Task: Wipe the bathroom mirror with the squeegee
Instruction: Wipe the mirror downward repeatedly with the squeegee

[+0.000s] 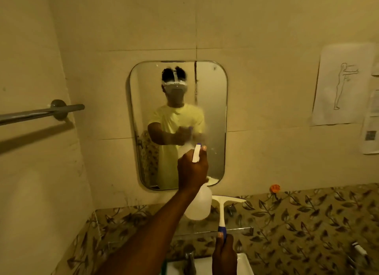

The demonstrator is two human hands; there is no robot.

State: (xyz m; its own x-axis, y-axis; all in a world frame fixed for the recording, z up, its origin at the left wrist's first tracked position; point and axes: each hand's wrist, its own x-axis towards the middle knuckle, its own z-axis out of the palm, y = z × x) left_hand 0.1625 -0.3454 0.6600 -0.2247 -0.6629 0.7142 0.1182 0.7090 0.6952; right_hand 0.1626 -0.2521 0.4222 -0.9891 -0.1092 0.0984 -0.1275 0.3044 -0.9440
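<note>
A rounded rectangular mirror [213,102] hangs on the cream wall, its right half fogged with spray. My left hand [191,169] is raised in front of the mirror's lower part, gripping a translucent white spray bottle [200,205] by its trigger head, nozzle toward the glass. Lower down, my right hand [224,254] holds a white squeegee [222,211] by its blue-and-white handle, blade up, below the mirror's bottom edge and apart from the glass. The mirror reflects a person in a yellow shirt wearing a headset.
A metal towel bar [41,111] juts from the left wall. A narrow glass shelf [242,229] runs under the mirror above a white sink [243,262] and tap [189,258]. Leaf-patterned tiles cover the lower wall. Paper sheets [344,84] hang at right; an orange hook [274,188] sits nearby.
</note>
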